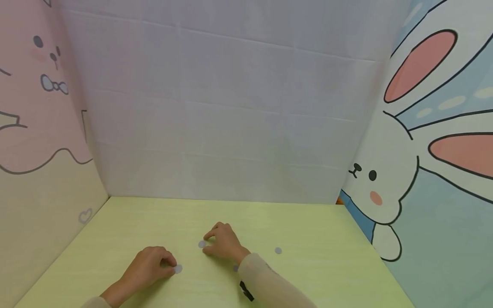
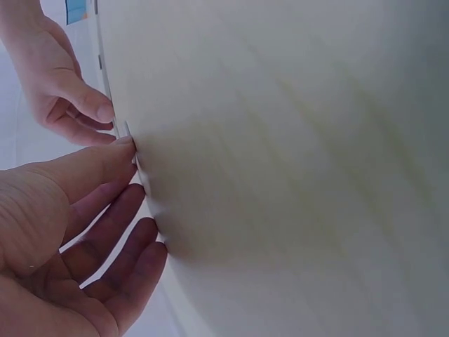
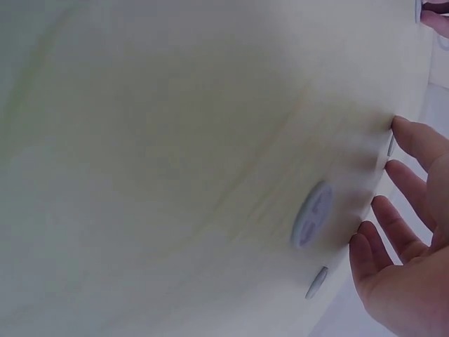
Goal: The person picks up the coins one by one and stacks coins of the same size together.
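Note:
My left hand pinches a small pale grey disc between thumb and fingers at the tabletop. In the left wrist view the edge of this disc shows past the thumb tip. Farther back, my right hand rests its fingertips on the table around another grey disc. Thumb and index finger stand apart on either side of that disc. A third disc is partly hidden by the right sleeve, and one more disc lies to the right.
The discs lie on a pale yellow-green table. A white sheet hangs behind it. Cartoon-printed panels stand at both sides, with a rabbit on the right. A black strap shows by the right sleeve.

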`<state>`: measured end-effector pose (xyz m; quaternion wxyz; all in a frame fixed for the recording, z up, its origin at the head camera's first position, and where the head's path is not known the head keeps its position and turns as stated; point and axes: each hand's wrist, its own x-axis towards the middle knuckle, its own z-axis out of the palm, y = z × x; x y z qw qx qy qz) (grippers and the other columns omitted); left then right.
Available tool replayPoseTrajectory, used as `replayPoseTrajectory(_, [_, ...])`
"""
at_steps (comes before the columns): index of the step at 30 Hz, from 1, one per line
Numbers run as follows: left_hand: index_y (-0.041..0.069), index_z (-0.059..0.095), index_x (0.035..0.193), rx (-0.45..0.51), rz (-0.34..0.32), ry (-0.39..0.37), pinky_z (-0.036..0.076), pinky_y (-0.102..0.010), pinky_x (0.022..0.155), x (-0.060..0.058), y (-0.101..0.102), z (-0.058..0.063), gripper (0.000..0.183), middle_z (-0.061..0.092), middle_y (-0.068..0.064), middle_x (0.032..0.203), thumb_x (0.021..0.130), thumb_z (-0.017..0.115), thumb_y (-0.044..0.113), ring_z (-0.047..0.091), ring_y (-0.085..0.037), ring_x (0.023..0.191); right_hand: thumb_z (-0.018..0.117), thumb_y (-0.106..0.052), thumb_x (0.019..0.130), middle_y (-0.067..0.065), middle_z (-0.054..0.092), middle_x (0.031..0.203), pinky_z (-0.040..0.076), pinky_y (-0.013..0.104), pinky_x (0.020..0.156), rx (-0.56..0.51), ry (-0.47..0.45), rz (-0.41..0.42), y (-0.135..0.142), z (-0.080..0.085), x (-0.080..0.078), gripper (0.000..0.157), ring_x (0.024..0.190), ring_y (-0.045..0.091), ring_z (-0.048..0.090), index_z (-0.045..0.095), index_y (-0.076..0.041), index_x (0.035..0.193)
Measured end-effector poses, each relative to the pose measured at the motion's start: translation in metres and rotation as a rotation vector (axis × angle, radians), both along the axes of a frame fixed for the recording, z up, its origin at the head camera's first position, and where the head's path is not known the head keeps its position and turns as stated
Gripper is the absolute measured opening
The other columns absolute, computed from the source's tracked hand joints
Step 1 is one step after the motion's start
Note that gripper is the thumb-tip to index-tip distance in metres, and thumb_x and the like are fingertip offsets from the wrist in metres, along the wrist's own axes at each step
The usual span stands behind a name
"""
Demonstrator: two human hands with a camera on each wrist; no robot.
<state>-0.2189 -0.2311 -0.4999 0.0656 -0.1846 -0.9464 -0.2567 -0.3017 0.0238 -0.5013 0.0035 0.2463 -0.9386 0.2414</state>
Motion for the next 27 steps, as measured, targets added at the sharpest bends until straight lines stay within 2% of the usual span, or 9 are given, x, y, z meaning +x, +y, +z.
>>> replayPoseTrajectory(20, [0.029, 0.079, 0.085, -0.017, 0.003, 0.000, 0.053, -0.027, 0.074, -0.001, -0.002, -0.002, 0.016, 0.069, 0.021, 0.085, 0.080, 0.094, 0.029, 0.061, 0.000, 0.080, 0.087, -0.032, 0.091, 0.001, 0.067, 0.110, 0.050, 0.025, 0.083, 0.063, 0.075, -0.032, -0.008, 0.000, 0.003, 0.022, 0.098, 0.019, 0.056, 0.086, -0.019, 0.108])
replayPoseTrajectory(27, [0.029, 0.079, 0.085, -0.014, 0.009, -0.023, 0.053, -0.027, 0.075, -0.001, -0.001, 0.001, 0.015, 0.070, 0.021, 0.086, 0.080, 0.094, 0.029, 0.062, -0.003, 0.081, 0.088, -0.032, 0.090, 0.001, 0.068, 0.111, 0.051, 0.025, 0.081, 0.054, 0.057, -0.062, -0.011, 0.004, 0.004, 0.022, 0.098, 0.020, 0.057, 0.086, -0.019, 0.108])
